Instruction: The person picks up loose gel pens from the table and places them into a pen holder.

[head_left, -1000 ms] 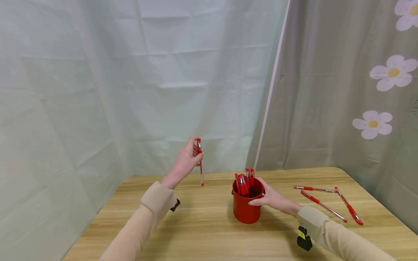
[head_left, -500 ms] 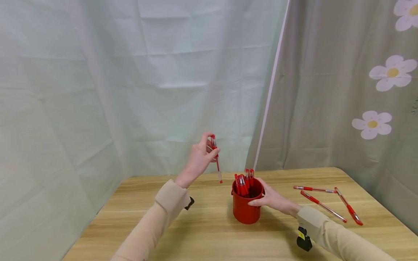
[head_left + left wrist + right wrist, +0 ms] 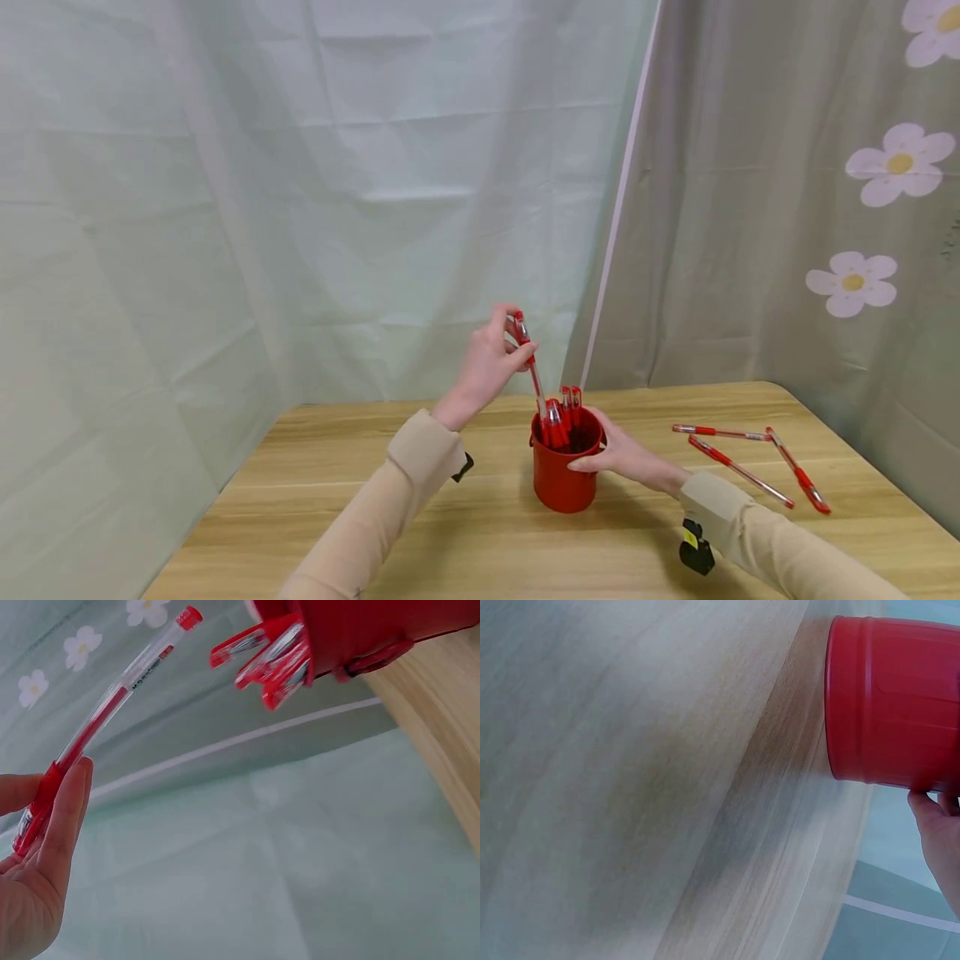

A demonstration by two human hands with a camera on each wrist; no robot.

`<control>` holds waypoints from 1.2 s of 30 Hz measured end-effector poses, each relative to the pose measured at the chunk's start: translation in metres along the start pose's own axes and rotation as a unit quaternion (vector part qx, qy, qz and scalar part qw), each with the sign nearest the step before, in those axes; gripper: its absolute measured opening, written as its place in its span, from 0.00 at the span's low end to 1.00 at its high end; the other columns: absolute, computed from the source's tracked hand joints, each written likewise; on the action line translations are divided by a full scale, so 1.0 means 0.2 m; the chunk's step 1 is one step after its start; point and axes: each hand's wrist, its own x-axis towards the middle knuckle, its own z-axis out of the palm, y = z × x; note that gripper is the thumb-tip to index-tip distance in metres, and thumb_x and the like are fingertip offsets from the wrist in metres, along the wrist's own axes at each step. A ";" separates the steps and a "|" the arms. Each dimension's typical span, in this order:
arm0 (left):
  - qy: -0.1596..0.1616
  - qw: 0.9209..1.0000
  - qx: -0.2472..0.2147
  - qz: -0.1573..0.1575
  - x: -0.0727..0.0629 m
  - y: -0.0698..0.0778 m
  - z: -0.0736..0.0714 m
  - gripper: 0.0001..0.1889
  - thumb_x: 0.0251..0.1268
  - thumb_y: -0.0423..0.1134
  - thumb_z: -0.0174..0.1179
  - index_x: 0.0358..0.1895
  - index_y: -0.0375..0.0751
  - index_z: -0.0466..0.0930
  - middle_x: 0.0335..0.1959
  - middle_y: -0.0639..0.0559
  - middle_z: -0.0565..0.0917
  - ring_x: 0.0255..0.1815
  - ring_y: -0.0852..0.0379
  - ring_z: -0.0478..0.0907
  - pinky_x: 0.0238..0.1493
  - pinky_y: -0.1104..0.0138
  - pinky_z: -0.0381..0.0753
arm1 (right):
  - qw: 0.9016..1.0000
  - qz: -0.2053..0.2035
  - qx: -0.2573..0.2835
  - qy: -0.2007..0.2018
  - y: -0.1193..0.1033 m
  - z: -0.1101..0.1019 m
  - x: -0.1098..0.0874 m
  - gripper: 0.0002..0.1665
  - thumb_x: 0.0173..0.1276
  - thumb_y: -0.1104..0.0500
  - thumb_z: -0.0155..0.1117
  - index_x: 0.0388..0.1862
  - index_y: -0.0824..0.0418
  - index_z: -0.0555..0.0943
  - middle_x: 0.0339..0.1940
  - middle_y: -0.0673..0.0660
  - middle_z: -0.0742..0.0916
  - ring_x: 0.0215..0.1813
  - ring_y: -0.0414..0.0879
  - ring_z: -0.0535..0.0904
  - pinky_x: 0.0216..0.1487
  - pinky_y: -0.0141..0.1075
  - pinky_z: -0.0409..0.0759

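My left hand (image 3: 487,358) pinches a red gel pen (image 3: 535,377) near its capped upper end, between thumb and fingers. That pen slants, its lower end overlapping the left side of the bucket's opening in the head view. In the left wrist view, the held pen's (image 3: 105,712) clear barrel and red end point towards the capped pens (image 3: 274,656) sticking out of the bucket. The red bucket (image 3: 564,485) stands upright on the table, holding several red pens (image 3: 557,429). My right hand (image 3: 626,454) grips its right side, thumb in front; the other fingers are mostly hidden behind it.
To the right of the bucket, three red pens lie on the wooden table (image 3: 315,500): one at the back (image 3: 720,432), one slanting in front (image 3: 741,472), one furthest right (image 3: 798,471). Curtains (image 3: 420,208) hang behind the table and along its sides.
My left hand has carried the pen rightwards to the bucket, and the pen has tilted, its lower end now at the opening. My right hand and the bucket have stayed in place.
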 end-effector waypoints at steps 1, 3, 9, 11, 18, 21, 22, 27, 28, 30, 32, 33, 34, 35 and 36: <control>-0.003 1.000 0.003 -0.001 0.00 0.00 0.01 0.20 0.58 0.27 0.59 0.51 0.34 0.61 0.29 0.48 0.71 0.19 0.59 0.76 0.23 0.72 0.77 | 1.000 -0.001 -0.001 -0.001 0.00 0.00 0.00 0.46 0.55 0.57 0.69 0.67 0.57 0.53 0.60 0.58 0.70 0.58 0.53 0.65 0.53 0.49 0.67; -0.012 1.000 0.010 -0.004 0.00 -0.01 0.03 0.20 0.58 0.27 0.59 0.51 0.35 0.62 0.28 0.49 0.72 0.18 0.60 0.76 0.23 0.72 0.77 | 1.000 -0.002 0.002 -0.003 0.00 0.00 0.00 0.46 0.55 0.57 0.69 0.67 0.57 0.53 0.60 0.58 0.70 0.58 0.54 0.65 0.53 0.49 0.67; -0.032 0.999 0.015 -0.001 0.01 -0.03 0.10 0.16 0.59 0.28 0.58 0.47 0.36 0.62 0.26 0.50 0.73 0.17 0.58 0.75 0.23 0.72 0.76 | 1.000 -0.014 0.003 -0.007 0.01 0.00 0.01 0.46 0.55 0.58 0.68 0.67 0.58 0.53 0.60 0.59 0.70 0.59 0.54 0.65 0.54 0.49 0.65; -0.037 0.999 0.015 0.001 0.01 -0.04 0.12 0.15 0.60 0.28 0.58 0.46 0.36 0.62 0.25 0.50 0.73 0.17 0.57 0.76 0.23 0.73 0.76 | 1.000 -0.016 0.004 -0.008 0.00 0.00 0.01 0.46 0.55 0.58 0.68 0.67 0.58 0.53 0.60 0.59 0.69 0.59 0.54 0.65 0.54 0.49 0.65; -0.050 0.998 0.029 0.008 0.00 -0.05 0.16 0.14 0.60 0.30 0.58 0.45 0.36 0.63 0.23 0.50 0.74 0.17 0.61 0.74 0.22 0.73 0.75 | 1.000 -0.008 0.011 -0.011 0.01 0.00 0.01 0.45 0.55 0.58 0.68 0.67 0.57 0.53 0.60 0.59 0.70 0.58 0.54 0.65 0.52 0.48 0.67; -0.056 0.997 0.055 0.014 0.00 -0.06 0.17 0.13 0.61 0.32 0.58 0.44 0.36 0.64 0.22 0.52 0.75 0.18 0.63 0.73 0.22 0.73 0.74 | 1.000 -0.016 0.010 -0.009 0.01 -0.01 0.01 0.45 0.55 0.59 0.68 0.67 0.59 0.53 0.59 0.59 0.70 0.58 0.54 0.65 0.53 0.50 0.66; -0.060 0.996 0.061 0.014 0.00 -0.07 0.18 0.13 0.60 0.33 0.58 0.44 0.36 0.64 0.22 0.52 0.75 0.18 0.63 0.73 0.22 0.73 0.74 | 1.000 -0.018 0.009 -0.008 0.01 -0.01 0.01 0.45 0.55 0.59 0.68 0.67 0.59 0.53 0.59 0.59 0.70 0.58 0.54 0.65 0.53 0.50 0.66; -0.066 0.994 0.085 0.006 -0.02 -0.09 0.21 0.12 0.60 0.35 0.59 0.42 0.38 0.66 0.22 0.54 0.75 0.18 0.63 0.72 0.20 0.73 0.73 | 1.000 -0.013 0.001 -0.003 0.01 -0.01 0.00 0.45 0.55 0.58 0.68 0.67 0.58 0.54 0.58 0.59 0.71 0.58 0.54 0.66 0.52 0.49 0.67; -0.067 0.994 0.089 0.005 -0.02 -0.09 0.21 0.12 0.60 0.35 0.59 0.41 0.38 0.66 0.22 0.54 0.75 0.18 0.63 0.71 0.20 0.74 0.72 | 1.000 -0.009 0.000 -0.002 0.01 -0.01 0.00 0.45 0.55 0.57 0.68 0.67 0.57 0.54 0.58 0.58 0.71 0.58 0.54 0.66 0.52 0.49 0.68; -0.067 0.993 0.095 0.004 -0.02 -0.09 0.23 0.11 0.60 0.35 0.59 0.41 0.38 0.67 0.22 0.54 0.76 0.17 0.63 0.71 0.19 0.74 0.72 | 1.000 -0.002 -0.001 0.000 0.01 -0.01 0.00 0.45 0.55 0.57 0.68 0.67 0.56 0.54 0.58 0.58 0.71 0.57 0.53 0.66 0.51 0.47 0.69; -0.067 0.993 0.101 0.001 -0.03 -0.09 0.24 0.11 0.60 0.35 0.60 0.40 0.38 0.67 0.22 0.54 0.75 0.17 0.63 0.71 0.19 0.74 0.71 | 1.000 0.000 -0.002 0.001 0.01 0.00 0.00 0.45 0.55 0.57 0.69 0.67 0.55 0.54 0.58 0.57 0.71 0.57 0.53 0.66 0.50 0.46 0.69; -0.068 0.992 0.103 -0.003 -0.03 -0.09 0.25 0.11 0.60 0.35 0.60 0.40 0.38 0.67 0.22 0.54 0.76 0.17 0.64 0.71 0.19 0.74 0.71 | 1.000 0.000 -0.003 0.001 0.01 0.00 0.00 0.45 0.55 0.57 0.69 0.67 0.55 0.54 0.58 0.57 0.71 0.57 0.53 0.66 0.50 0.46 0.69; -0.069 0.992 0.105 -0.006 -0.03 -0.09 0.26 0.11 0.60 0.36 0.60 0.40 0.38 0.67 0.21 0.54 0.76 0.17 0.64 0.71 0.19 0.74 0.71 | 1.000 -0.001 -0.003 0.001 0.01 0.00 0.00 0.45 0.55 0.57 0.69 0.67 0.55 0.54 0.58 0.58 0.71 0.57 0.54 0.66 0.50 0.46 0.69; -0.070 0.992 0.108 -0.009 -0.03 -0.09 0.26 0.11 0.60 0.36 0.60 0.41 0.38 0.68 0.22 0.54 0.76 0.17 0.64 0.71 0.19 0.74 0.71 | 1.000 -0.003 -0.003 0.000 0.01 0.00 0.00 0.46 0.55 0.57 0.68 0.67 0.56 0.54 0.58 0.58 0.71 0.57 0.54 0.66 0.50 0.46 0.69; -0.071 0.992 0.108 -0.013 -0.04 -0.09 0.27 0.11 0.60 0.36 0.60 0.41 0.38 0.68 0.22 0.54 0.76 0.17 0.64 0.71 0.19 0.74 0.71 | 1.000 -0.005 -0.004 0.000 0.01 0.00 0.00 0.46 0.55 0.57 0.68 0.67 0.56 0.53 0.58 0.58 0.71 0.57 0.54 0.66 0.50 0.46 0.69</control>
